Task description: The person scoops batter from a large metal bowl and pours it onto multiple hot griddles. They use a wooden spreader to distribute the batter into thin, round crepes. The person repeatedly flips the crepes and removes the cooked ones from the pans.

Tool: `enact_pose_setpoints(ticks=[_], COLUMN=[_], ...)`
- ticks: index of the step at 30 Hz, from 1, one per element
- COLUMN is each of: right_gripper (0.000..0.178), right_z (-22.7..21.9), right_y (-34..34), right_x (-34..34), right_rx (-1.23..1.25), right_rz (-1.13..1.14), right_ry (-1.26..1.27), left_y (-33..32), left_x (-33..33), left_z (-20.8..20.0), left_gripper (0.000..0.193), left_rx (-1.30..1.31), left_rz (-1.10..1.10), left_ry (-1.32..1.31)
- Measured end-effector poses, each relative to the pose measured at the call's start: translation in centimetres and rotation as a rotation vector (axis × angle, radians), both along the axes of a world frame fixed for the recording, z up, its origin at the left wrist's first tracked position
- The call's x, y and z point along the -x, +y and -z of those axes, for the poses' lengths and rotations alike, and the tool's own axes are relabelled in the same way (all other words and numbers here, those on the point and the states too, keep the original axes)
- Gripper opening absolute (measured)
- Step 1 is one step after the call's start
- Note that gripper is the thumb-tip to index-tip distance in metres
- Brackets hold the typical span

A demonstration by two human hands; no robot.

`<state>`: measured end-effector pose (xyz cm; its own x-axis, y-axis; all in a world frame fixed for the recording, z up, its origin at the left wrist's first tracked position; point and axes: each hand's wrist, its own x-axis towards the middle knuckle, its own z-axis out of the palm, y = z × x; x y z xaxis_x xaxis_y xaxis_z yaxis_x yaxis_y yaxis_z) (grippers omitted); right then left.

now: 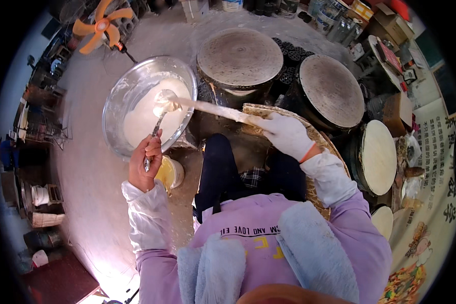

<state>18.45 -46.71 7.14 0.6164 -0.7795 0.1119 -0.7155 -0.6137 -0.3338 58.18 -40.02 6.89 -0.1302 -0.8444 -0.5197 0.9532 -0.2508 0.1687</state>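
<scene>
A wide metal basin (110, 109) holds thick white batter (143, 123) to my front left. My bare left hand (147, 158) is closed around the handle of a metal spoon (160, 123), whose far end is over the batter. In a white glove, my right hand (288, 136) grips a batter-coated wooden stick (215, 109) that reaches left across to the basin. The stick's far end meets the spoon's end in a clump of batter (165, 102). That clump hides the shape of the spoon's bowl.
Round griddles stand ahead (240, 57), ahead right (332, 91) and at right (379, 158). A woven tray (316, 136) lies beside my right knee. A yellow bucket (171, 172) sits below the basin. An orange-bladed fan (101, 25) stands behind it, and black briquettes (292, 53) lie between griddles.
</scene>
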Motion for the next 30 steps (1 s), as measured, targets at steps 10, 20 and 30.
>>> enact_pose_setpoints(ticks=[10, 20, 30], right_gripper=[0.054, 0.058, 0.057], right_z=[1.3, -1.0, 8.0], right_y=[1.3, -3.6, -11.5], right_x=[3.6, 6.4, 3.5], right_rx=[-1.026, -0.777, -0.571], right_rz=[0.522, 0.637, 0.836], right_ry=[-1.330, -1.388, -1.522], left_y=[-6.1, -23.5, -32.3], left_x=[7.1, 22.6, 23.2], left_z=[-7.5, -3.4, 14.0], left_gripper=[0.033, 0.021, 0.038], left_rx=[0.126, 0.364, 0.446], left_rz=[0.276, 0.356, 0.301], left_ry=[-0.383, -0.892, -2.502])
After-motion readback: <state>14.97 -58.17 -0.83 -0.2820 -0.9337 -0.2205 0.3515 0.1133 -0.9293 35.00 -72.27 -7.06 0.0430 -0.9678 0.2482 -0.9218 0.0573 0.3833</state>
